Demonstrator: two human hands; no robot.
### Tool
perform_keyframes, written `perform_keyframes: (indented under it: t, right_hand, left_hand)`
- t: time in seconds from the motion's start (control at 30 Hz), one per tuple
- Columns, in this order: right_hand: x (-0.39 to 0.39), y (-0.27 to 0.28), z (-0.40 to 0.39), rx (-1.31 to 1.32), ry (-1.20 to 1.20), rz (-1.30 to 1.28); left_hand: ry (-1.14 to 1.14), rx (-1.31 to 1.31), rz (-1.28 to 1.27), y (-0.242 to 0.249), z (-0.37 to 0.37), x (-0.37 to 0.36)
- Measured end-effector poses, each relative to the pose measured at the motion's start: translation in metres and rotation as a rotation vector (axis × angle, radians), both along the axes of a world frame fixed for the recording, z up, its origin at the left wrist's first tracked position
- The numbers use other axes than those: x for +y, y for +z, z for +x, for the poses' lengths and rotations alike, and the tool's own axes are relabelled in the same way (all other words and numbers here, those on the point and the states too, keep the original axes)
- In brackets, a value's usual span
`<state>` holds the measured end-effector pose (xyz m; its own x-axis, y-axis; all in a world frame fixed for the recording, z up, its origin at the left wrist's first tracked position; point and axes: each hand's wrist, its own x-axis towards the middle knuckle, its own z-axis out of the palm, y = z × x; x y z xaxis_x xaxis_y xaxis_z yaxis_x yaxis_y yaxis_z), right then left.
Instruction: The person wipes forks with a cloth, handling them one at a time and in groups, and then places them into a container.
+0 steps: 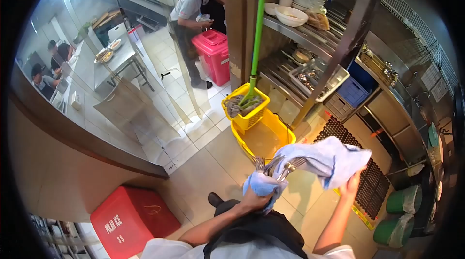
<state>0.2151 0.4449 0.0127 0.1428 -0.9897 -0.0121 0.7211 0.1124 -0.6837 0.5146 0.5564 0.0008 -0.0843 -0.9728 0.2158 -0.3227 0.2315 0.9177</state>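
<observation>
My left hand (257,200) is closed round a bundle of forks (291,166), with part of a light blue cloth (322,155) wrapped about their lower ends. The tines point up and away from me, fanned a little apart. From the bundle the cloth stretches across to the right, lifted in the air. My right hand (350,184) grips its far end, and the cloth hides some of those fingers. Both hands are in front of my dark apron (256,230), above the tiled floor.
Ahead stands a yellow mop bucket (264,135) with a green-handled mop (256,41). A metal shelf (310,36) holds bowls and a cutlery tray (319,77). A red ice box (133,222) is at left, green bins (402,203) at right. A person (196,16) stands beside a pink bin (213,58).
</observation>
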Motion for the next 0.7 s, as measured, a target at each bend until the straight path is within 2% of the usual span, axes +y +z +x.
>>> perform_keyframes:
  t: [0.03, 0.07, 0.1, 0.17, 0.2, 0.23, 0.3, 0.37, 0.43, 0.5, 0.53, 0.57, 0.6, 0.7]
  right_hand:
    - [0.012, 0.003, 0.0, -0.103, 0.004, 0.029]
    - [0.017, -0.024, -0.024, -0.161, 0.004, 0.026]
    - [0.022, -0.053, -0.043, -0.221, -0.002, 0.025]
    - [0.036, -0.066, -0.065, -0.3, -0.072, 0.146]
    - [0.046, -0.069, -0.071, -0.337, -0.115, 0.204]
    - [0.055, -0.068, -0.074, -0.374, -0.16, 0.26]
    - [0.066, -0.054, -0.075, -0.299, -0.052, 0.324]
    - [0.075, -0.077, -0.097, -0.301, 0.017, 0.191]
    - [0.069, -0.08, -0.105, -0.231, -0.272, 0.269]
    - [0.061, -0.093, -0.128, -0.126, -0.317, 0.233]
    - [0.057, -0.085, -0.14, -0.124, -0.336, 0.239]
    - [0.05, -0.071, -0.153, -0.246, -0.447, 0.266]
    - [0.044, -0.063, -0.166, -0.367, -0.558, 0.287]
    - [0.046, -0.093, -0.268, -0.316, -0.604, 0.149]
  left_hand:
    - [0.025, 0.15, -0.009, 0.003, -0.025, -0.006]
    - [0.003, 0.12, -0.103, 0.0, -0.047, -0.01]
    - [0.0, 0.113, -0.093, -0.004, -0.069, -0.013]
    - [-0.23, 0.344, 0.158, -0.006, -0.111, -0.016]
    - [-0.206, 0.248, 0.327, -0.002, -0.133, -0.017]
    - [-0.179, 0.309, 0.253, -0.009, -0.159, -0.019]
    - [-0.145, 0.157, 0.098, -0.009, -0.199, -0.035]
    - [-0.275, 0.2, 0.169, -0.02, -0.227, -0.04]
    - [-0.311, 0.026, 0.128, -0.018, -0.254, -0.046]
    - [-0.335, 0.056, 0.125, -0.019, -0.279, -0.054]
    - [-0.349, -0.017, 0.093, -0.019, -0.289, -0.06]
    - [-0.362, -0.088, 0.058, -0.02, -0.3, -0.066]
    - [-0.323, -0.013, 0.146, -0.029, -0.312, -0.072]
    - [-0.262, 0.08, 0.202, -0.044, -0.338, -0.111]
